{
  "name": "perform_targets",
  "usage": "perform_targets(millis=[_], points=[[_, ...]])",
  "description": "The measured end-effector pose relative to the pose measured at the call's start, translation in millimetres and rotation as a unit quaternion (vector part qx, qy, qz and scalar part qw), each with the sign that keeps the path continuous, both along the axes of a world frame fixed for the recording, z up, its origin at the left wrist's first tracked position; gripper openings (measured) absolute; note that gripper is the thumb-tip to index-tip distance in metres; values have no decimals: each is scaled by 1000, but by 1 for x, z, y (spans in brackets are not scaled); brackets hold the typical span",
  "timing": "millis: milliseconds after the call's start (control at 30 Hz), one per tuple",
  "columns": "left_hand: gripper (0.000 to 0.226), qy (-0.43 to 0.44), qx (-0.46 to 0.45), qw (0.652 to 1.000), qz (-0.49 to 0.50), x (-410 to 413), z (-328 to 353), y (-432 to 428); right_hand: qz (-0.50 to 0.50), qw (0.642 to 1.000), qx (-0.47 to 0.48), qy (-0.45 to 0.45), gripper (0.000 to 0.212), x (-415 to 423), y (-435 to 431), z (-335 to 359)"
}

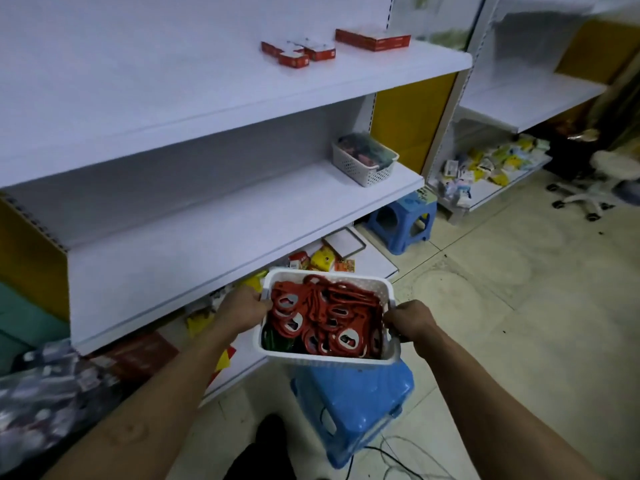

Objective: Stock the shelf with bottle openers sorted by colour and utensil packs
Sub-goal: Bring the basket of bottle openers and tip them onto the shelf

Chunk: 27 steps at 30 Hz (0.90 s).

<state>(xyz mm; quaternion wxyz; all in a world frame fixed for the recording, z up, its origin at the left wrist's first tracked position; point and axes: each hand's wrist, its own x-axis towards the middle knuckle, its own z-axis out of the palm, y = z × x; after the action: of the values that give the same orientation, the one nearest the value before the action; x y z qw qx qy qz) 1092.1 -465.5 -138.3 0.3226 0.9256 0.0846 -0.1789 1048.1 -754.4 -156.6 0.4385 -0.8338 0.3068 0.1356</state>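
This is a small shop, its aisle lined with white metal display shelves (242, 199) on slotted uprights (yellow end panels (408, 112) between bays), carrying red boxed goods (372, 39), a basket of stock (363, 161) and loose colourful packets (491, 164).

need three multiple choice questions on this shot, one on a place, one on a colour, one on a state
1. Where does the far basket stand? A) a trolley B) the middle shelf C) a counter
2. What colour are most openers in the held basket? A) red B) blue C) yellow
3. How is the held basket supported? A) one hand alone B) hung on a hook C) left hand and right hand grip its ends
Answers: 1 B, it sits at that shelf's right end; 2 A, red fills the basket; 3 C, a hand clasps each end.
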Motion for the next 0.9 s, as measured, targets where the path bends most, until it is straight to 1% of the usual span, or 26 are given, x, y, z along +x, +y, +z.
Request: perform_targets(millis=[67,200,333,467,567,700,767,900], points=[[29,4,-15,1000,2,18,-3,-1,-4,1000,-9,8,15,20,0,-3],[34,16,-32,999,17,70,-19,8,-25,1000,-5,18,20,69,7,-17],[35,29,-59,997,32,139,-37,23,-43,998,-15,43,18,120,24,-28],[43,38,-91,995,29,206,-56,35,-61,996,-26,63,14,175,41,-33],[42,26,-98,994,32,249,-67,41,-75,994,-28,70,11,208,55,-35],[43,24,-95,995,12,288,-73,50,-84,992,-28,91,11,238,70,-32],[39,33,-99,995,3,299,-76,54,-91,991,-24,95,11,250,73,-32],[17,49,-134,990,-6,310,-85,56,-97,991,-25,89,13,270,76,-34]])
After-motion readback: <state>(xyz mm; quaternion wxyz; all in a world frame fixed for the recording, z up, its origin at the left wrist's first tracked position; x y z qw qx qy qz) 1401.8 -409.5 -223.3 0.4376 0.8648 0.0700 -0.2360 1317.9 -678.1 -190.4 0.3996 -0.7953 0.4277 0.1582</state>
